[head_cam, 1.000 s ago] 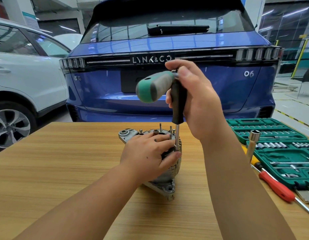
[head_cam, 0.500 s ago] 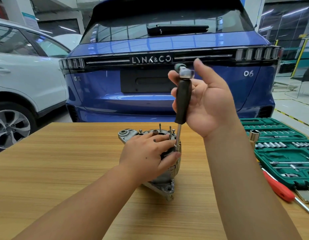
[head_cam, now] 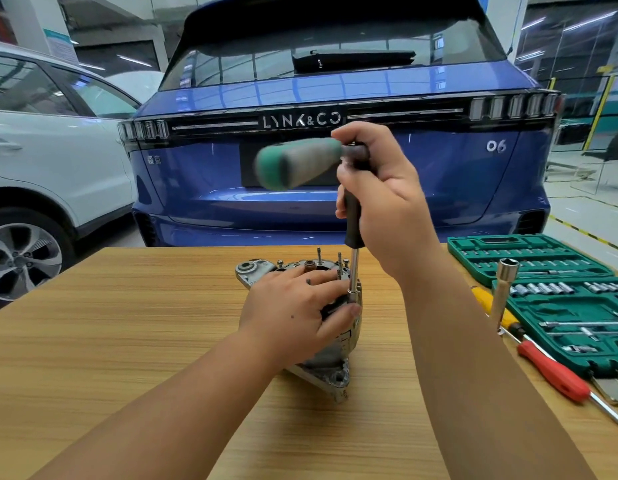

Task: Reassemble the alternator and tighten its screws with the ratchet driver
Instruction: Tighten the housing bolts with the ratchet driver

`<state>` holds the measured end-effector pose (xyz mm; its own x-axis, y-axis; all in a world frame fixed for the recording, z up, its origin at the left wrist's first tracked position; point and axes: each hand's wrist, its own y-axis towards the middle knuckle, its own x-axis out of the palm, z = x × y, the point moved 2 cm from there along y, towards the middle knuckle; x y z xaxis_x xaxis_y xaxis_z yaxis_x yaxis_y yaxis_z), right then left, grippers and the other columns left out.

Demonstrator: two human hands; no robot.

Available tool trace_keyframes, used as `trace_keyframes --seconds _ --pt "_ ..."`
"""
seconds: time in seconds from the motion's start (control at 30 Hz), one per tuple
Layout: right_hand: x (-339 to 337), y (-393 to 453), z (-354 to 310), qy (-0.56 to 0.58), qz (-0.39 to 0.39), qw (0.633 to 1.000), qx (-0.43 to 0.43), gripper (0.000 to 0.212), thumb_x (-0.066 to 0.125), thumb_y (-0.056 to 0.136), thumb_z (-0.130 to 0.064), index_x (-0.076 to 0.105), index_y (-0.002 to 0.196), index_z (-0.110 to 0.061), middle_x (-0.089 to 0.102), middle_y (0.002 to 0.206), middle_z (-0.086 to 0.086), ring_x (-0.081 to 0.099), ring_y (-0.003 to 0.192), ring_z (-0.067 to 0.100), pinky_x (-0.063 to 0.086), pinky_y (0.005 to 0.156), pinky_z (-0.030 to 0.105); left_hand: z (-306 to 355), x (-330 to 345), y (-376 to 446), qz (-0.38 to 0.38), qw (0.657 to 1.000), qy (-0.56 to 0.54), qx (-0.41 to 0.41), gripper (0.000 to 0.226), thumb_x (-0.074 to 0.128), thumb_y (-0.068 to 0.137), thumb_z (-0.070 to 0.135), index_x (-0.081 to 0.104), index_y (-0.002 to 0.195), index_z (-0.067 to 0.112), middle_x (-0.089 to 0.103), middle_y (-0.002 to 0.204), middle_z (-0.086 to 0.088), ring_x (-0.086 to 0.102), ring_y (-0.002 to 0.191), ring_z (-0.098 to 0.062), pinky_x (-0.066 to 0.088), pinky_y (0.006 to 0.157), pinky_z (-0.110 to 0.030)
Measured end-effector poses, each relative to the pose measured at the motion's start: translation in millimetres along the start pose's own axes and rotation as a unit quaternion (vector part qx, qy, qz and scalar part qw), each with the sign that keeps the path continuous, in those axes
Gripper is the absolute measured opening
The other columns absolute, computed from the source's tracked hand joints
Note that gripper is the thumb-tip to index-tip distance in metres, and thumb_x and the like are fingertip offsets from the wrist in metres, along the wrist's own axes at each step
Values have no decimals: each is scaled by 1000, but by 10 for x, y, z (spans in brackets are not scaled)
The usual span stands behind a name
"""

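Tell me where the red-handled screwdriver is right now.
In the head view the red-handled screwdriver lies on the wooden table at the far right, against the near edge of the green socket set case, right of the person's right forearm.

wooden table (head_cam: 110,341) | alternator (head_cam: 330,370) centre | green socket case (head_cam: 556,317), red screwdriver (head_cam: 553,370) right edge
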<state>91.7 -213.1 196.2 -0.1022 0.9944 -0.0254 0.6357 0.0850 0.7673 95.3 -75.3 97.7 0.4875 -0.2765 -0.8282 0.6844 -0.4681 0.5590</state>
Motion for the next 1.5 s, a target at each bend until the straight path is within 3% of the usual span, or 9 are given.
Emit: trace_keyframes --seconds 0.1,0.33,0.57,0.67,0.83,1.0,1.17,1.37,1.5 --pt "19 32 -33 78 1 993 88 31 41 84 -22 64 103 -29 53 83 5 51 68 25 47 65 39 -5 7 2 12 1000 2 5 52 31 98 63 72 119 39 71 122 14 68 108 -14 55 73 -35" --pt "4 -16 -32 59 17 998 23 10 60 95 -30 64 103 -26 60 87 9 59 69 19 53 66 33 -13 29 -4 37 999 -3 13 45 38 98 60 74 113 39 73 116 13 70 100 -14 55 68 -35" --pt "11 -32 -21 50 195 978 50 43 75 87 -25 52 122 -13 62 78 -2 56 64 9 46 59 23 -7 17 -3 17 1000 -3 1 53 29 97 65 69 124 43 70 124 14 67 111 -15 55 78 -36" --pt "-41 -12 -26 198 149 957 153 44 68 93 -27 53 127 -5 69 80 1 55 61 12 44 57 25 -4 15 -4 13 1000 1 3 54 30 97 66 69 125 41 70 125 13 67 113 -15 55 80 -37" --pt "-59 14 -13 305 53 914 261 25 65 83 -38 72 92 -16 70 89 -3 60 72 13 43 70 28 -19 16 -9 29 999 -2 16 50 35 98 62 74 117 37 71 121 13 68 108 -15 55 76 -37" --pt "-67 12 -2 317 54 930 180 12 69 88 -16 61 94 -23 69 95 6 66 79 19 51 70 32 -19 9 -6 24 1000 -3 11 52 32 98 63 72 120 39 70 123 14 67 110 -14 55 77 -37" --pt "91 -30 5 -35 102 993 -46 24 53 100 -4 57 102 -28 63 88 -4 55 64 33 47 53 37 -15 18 -5 3 1000 0 -1 57 25 97 67 68 124 43 67 129 18 64 115 -12 53 81 -36" --pt "148 -14 -52 82 25 994 66 30 38 83 -20 63 100 -27 51 84 6 45 61 22 39 57 34 -21 35 -3 13 1000 -5 4 50 31 98 64 72 116 41 69 124 19 66 108 -12 54 75 -36" --pt "112 -31 -65 47 12 998 36 24 41 95 -34 61 105 -26 54 89 3 50 74 17 45 64 28 -24 38 3 16 1000 4 6 50 30 99 65 71 115 42 70 122 18 66 105 -12 53 70 -34"
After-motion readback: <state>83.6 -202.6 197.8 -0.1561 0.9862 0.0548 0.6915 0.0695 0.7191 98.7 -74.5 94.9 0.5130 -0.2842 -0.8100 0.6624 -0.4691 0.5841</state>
